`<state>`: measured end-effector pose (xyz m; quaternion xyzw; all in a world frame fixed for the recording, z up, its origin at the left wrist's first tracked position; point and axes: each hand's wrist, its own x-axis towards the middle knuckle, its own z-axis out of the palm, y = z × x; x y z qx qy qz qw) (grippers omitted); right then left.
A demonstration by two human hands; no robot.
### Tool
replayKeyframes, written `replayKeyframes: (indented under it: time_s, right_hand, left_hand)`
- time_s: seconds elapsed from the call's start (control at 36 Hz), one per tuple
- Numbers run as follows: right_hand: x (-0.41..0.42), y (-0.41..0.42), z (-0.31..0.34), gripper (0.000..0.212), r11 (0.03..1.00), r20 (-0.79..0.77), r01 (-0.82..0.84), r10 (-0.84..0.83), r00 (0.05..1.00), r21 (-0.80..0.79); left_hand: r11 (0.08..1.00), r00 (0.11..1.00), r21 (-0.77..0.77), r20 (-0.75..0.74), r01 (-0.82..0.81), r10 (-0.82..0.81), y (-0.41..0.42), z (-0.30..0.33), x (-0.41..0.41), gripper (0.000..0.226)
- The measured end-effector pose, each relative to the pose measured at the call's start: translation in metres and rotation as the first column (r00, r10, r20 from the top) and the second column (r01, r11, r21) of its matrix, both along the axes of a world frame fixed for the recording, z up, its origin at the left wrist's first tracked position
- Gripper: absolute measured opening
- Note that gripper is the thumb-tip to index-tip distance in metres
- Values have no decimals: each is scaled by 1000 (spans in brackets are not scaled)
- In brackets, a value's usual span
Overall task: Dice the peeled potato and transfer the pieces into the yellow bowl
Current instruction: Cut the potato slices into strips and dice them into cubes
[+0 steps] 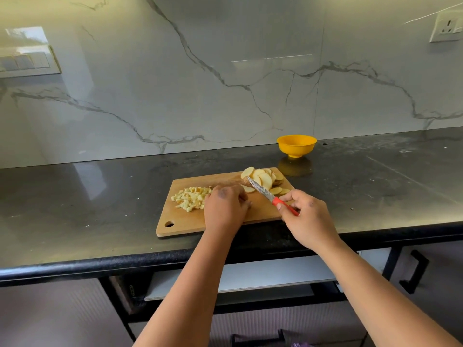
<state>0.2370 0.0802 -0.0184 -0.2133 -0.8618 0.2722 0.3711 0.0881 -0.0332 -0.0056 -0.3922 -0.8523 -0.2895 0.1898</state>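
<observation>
Dark glossy worktop (100,196), marbled wall (200,83) behind. Wooden board (190,221) holds diced potato (191,198) on its left, slices (265,180) on its right. Yellow bowl (296,145) beyond. Right hand (308,219) grip clenched on knife (271,196); left hand (225,206) curled, grip unclear.

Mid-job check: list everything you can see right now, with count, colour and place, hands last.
cutting board: one, light wood, on the counter near its front edge
diced potato: one pile, pale yellow, left part of board
potato slices: one overlapping heap, pale yellow, far right corner of board
knife: one, red handle, patterned blade, tip over the slices
yellow bowl: one, on the counter behind the board; inside hidden
counter: one, dark, glossy
wall socket: one, white, upper right
left hand: one, resting on mid-board
right hand: one, grip on knife handle
</observation>
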Motion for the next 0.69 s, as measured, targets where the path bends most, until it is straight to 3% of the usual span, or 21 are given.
replayKeyframes:
  time_s: [0.19, 0.31, 0.42, 0.56, 0.69]
  right_hand:
    - [0, -2, 1, 12, 1000, 19, 0, 0, 1000, 1]
    - [1, -2, 2, 12, 1000, 26, -4, 4, 1000, -5]
    - [0, 0, 3, 11, 1000, 31, -9, 9, 999, -7]
    - [0, -2, 4, 13, 1000, 69, -14, 12, 998, 21]
    - [3, -10, 11, 29, 989, 131, -30, 11, 991, 147]
  left_hand:
    - [996, 986, 0, 140, -91, 90, -4, 9, -9, 28]
    - [1000, 988, -2, 152, -16, 16, -13, 11, -12, 31]
    - [984, 982, -159, 182, 84, -55, -22, 11, -15, 50]
    - [983, 970, -128, 224, 129, -98, -24, 17, -13, 30]
    - [975, 948, -126, 287, 182, -139, -25, 23, -16, 29]
